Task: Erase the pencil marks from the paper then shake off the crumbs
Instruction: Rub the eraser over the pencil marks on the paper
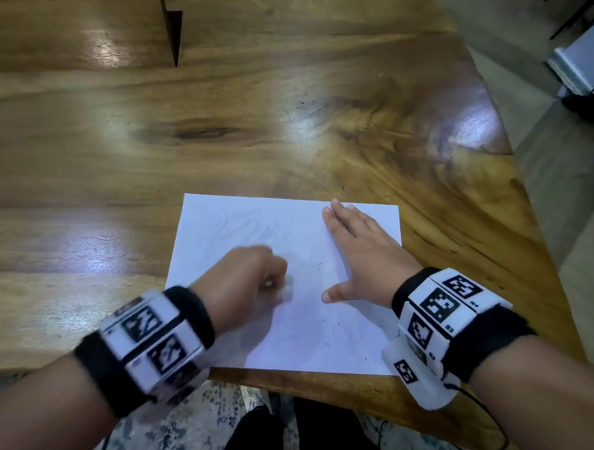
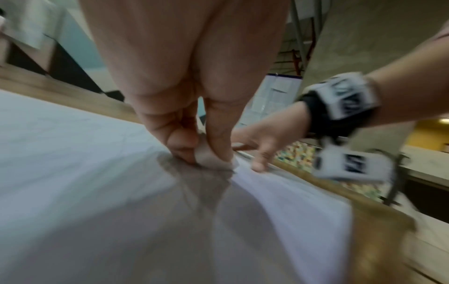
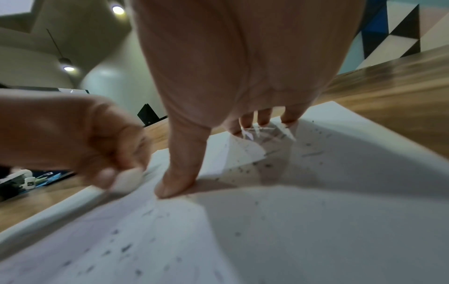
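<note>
A white sheet of paper [image 1: 255, 226] lies near the front edge of the wooden table [image 1: 218, 126]. My left hand [image 1: 253, 280] pinches a small white eraser [image 1: 286, 294] and presses it onto the middle of the sheet; the left wrist view shows the eraser [image 2: 209, 158] between thumb and fingers on the paper [image 2: 73, 153]. My right hand [image 1: 353, 246] lies flat with straight fingers on the sheet's right part, holding it down. Dark eraser crumbs [image 3: 267, 165] dot the paper [image 3: 316, 230] around the right hand. The left hand is blurred.
More dark crumbs [image 1: 310, 106] lie on the bare wood beyond the sheet. The table's right edge [image 1: 523, 183] runs diagonally close to the paper. A dark upright object [image 1: 174, 34] stands at the far side. My legs [image 1: 296, 433] show below the front edge.
</note>
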`<state>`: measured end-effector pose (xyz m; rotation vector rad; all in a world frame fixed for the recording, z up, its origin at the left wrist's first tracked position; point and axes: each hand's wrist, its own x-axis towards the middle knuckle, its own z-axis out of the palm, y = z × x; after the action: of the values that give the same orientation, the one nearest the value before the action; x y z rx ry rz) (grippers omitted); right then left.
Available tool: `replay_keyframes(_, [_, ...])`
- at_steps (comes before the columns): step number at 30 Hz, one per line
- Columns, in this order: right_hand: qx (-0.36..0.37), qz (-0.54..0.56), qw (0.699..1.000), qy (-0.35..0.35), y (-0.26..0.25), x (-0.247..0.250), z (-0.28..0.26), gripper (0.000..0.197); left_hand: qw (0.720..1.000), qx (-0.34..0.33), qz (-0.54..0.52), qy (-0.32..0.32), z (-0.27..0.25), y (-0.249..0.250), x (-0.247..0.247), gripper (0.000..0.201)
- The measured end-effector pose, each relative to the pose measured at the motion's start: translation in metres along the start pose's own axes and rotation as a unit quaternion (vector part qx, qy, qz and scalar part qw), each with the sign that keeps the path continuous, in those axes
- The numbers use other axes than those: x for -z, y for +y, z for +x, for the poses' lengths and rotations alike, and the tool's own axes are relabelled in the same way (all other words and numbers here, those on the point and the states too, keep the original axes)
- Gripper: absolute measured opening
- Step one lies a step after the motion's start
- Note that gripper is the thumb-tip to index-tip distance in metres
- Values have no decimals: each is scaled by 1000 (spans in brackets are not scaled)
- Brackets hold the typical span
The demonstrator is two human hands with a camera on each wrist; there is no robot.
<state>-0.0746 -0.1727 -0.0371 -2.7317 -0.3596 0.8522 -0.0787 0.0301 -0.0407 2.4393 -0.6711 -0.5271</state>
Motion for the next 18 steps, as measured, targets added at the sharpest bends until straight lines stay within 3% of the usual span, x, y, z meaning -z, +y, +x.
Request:
replay_keyframes(2, [-1, 1, 1000, -3, 0, 0, 0, 121, 999, 5, -23, -45, -13, -1, -5, 25])
replay_keyframes(6, [-2, -5, 1000, -2, -1, 0, 0, 121, 1000, 8, 14, 14, 36, 18, 3, 14])
replay_keyframes(9, [-1, -10, 1000, -2, -1, 1, 0, 122, 999, 33, 37, 5, 68, 27, 5, 3])
replay_keyframes(14, [2, -13, 1000, -2, 0, 1, 0, 121, 996, -35, 26, -81, 2, 15, -6, 28])
replay_keyframes(16, [2, -17, 1000, -1, 0, 0, 0, 121, 994, -39, 18, -97, -2, 14, -8, 23])
replay_keyframes(18, [2, -18, 1000, 1, 0, 0, 0, 121, 998, -30, 21, -57, 21, 19, -1, 9])
